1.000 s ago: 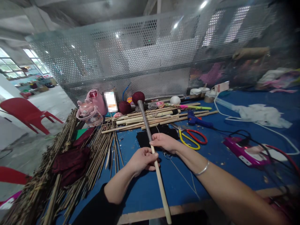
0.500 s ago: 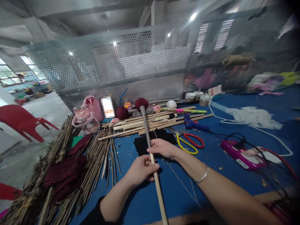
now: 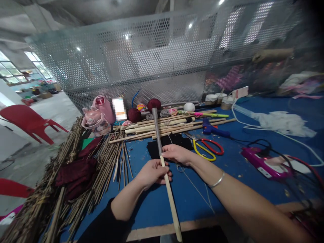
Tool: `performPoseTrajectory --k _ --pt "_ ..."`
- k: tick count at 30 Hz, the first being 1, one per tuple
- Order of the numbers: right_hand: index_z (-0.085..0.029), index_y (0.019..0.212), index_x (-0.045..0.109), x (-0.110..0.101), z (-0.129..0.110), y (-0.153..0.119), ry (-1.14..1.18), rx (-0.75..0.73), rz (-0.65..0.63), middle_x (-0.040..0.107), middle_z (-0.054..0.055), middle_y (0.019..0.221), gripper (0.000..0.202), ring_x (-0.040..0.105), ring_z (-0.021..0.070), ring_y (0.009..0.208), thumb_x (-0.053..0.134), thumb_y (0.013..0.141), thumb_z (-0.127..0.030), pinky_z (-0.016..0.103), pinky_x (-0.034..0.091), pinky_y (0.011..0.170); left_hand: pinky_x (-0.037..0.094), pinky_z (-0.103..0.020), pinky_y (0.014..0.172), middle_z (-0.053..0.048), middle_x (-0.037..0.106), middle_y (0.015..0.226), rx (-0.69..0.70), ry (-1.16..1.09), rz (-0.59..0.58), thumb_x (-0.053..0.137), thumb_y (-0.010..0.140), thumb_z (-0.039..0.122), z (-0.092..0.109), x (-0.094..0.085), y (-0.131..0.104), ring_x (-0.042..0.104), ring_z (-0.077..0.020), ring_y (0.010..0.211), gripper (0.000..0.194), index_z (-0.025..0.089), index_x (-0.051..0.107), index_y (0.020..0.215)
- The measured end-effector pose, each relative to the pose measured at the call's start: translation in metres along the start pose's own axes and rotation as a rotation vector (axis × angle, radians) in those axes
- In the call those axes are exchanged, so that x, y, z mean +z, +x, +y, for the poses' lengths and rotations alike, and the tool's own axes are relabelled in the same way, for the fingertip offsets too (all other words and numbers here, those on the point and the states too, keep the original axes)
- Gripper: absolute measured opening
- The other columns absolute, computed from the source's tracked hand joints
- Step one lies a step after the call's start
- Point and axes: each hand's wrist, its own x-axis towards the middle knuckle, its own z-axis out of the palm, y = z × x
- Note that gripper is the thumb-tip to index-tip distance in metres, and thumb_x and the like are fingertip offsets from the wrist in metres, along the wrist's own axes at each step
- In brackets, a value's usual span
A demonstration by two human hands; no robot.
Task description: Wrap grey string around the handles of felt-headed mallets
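Here, left hand (image 3: pixel 154 172) snug around stick (image 3: pixel 172 208).

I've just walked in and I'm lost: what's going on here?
At a blue table, a person's left hand grips the pale part of a stick, and the right hand pinches it where gray begins. The gray end overlaps a dark red ball in view; whether they join is unclear. Scissors lie to the right.

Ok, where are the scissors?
In the head view, the scissors lie right of centre, between the right hand and the purple power strip, near the glue gun.
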Motion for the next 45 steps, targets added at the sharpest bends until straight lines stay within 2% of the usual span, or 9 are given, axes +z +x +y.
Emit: performPoseTrajectory --k 4,8,11,18,22,26,33,39,45 --pt "-0.013 0.073 0.048 -0.001 -0.003 -0.001 0.036 -0.005 0.048 0.033 -0.011 0.041 0.025 0.019 0.0011 0.034 0.063 0.070 -0.033 0.016 0.009 0.033 0.046 -0.020 0.051 -0.004 0.062 0.063 0.069 0.008 0.093 0.070 0.061 0.033 0.001 0.004 0.000 0.060 -0.0114 0.054 0.031 0.012 0.052 0.077" --pt "-0.013 0.091 0.052 -0.006 -0.006 -0.006 0.168 0.037 -0.105 0.027 -0.011 0.043 0.028 0.013 0.0018 0.036 0.058 0.075 -0.035 0.016 0.006 0.034 0.048 -0.020 0.054 -0.009 0.065 0.081 0.073 -0.171 -0.074 0.067 0.066 0.030 0.008 0.003 -0.007 0.063 -0.0143 0.066 0.033 0.012 0.055 0.091" --pt "-0.013 0.087 0.053 -0.006 -0.006 -0.006 0.178 0.024 -0.093 0.026 -0.012 0.043 0.028 0.013 0.0015 0.036 0.059 0.073 -0.036 0.015 0.007 0.034 0.049 -0.022 0.057 -0.011 0.064 0.088 0.047 -0.213 -0.167 0.065 0.068 0.030 0.009 0.001 -0.008 0.064 -0.0161 0.072 0.034 0.013 0.054 0.096" --pt "-0.014 0.072 0.050 0.002 -0.005 -0.003 0.055 0.040 0.090 0.031 -0.011 0.041 0.027 0.017 0.0011 0.032 0.061 0.071 -0.039 0.016 0.009 0.031 0.045 -0.018 0.049 -0.006 0.063 0.070 0.050 0.006 0.045 0.065 0.066 0.041 0.000 0.001 -0.002 0.062 -0.0122 0.059 0.034 0.012 0.054 0.081" --pt "-0.013 0.088 0.054 0.003 -0.009 -0.006 0.188 0.059 -0.072 0.032 -0.010 0.045 0.029 0.012 0.0012 0.036 0.060 0.073 -0.037 0.015 0.005 0.033 0.048 -0.022 0.058 -0.008 0.065 0.083 0.112 -0.144 -0.072 0.062 0.071 0.037 0.007 -0.001 -0.004 0.063 -0.0138 0.068 0.032 0.014 0.056 0.092" --pt "-0.013 0.078 0.051 0.004 -0.008 -0.005 0.201 0.016 -0.063 0.035 -0.009 0.045 0.025 0.012 0.0012 0.036 0.059 0.074 -0.036 0.016 0.004 0.033 0.049 -0.027 0.063 -0.012 0.065 0.083 0.100 -0.219 -0.176 0.060 0.073 0.032 0.009 -0.003 -0.005 0.064 -0.0166 0.070 0.032 0.011 0.054 0.097" --pt "-0.015 0.076 0.049 0.004 -0.006 -0.002 0.111 0.039 0.006 0.026 -0.012 0.039 0.027 0.012 0.0017 0.033 0.060 0.072 -0.039 0.016 0.008 0.032 0.046 -0.019 0.047 -0.002 0.061 0.066 0.141 -0.079 0.105 0.064 0.068 0.037 0.000 0.001 0.003 0.060 -0.0115 0.053 0.031 0.015 0.048 0.083" --pt "-0.010 0.082 0.056 0.004 -0.008 0.000 0.000 -0.114 0.029 0.033 -0.009 0.043 0.030 0.020 0.0022 0.037 0.058 0.072 -0.038 0.018 0.009 0.036 0.049 -0.021 0.056 -0.008 0.065 0.080 0.117 -0.126 0.028 0.060 0.072 0.037 0.005 0.004 -0.002 0.062 -0.0114 0.062 0.029 0.013 0.054 0.089" --pt "-0.013 0.089 0.053 0.004 -0.004 -0.003 0.085 -0.049 -0.024 0.028 -0.012 0.040 0.029 0.015 0.0030 0.034 0.055 0.075 -0.039 0.018 0.009 0.034 0.046 -0.021 0.048 -0.009 0.066 0.084 0.084 -0.082 -0.057 0.056 0.074 0.042 0.003 0.003 -0.002 0.063 -0.0140 0.060 0.033 0.016 0.053 0.093"
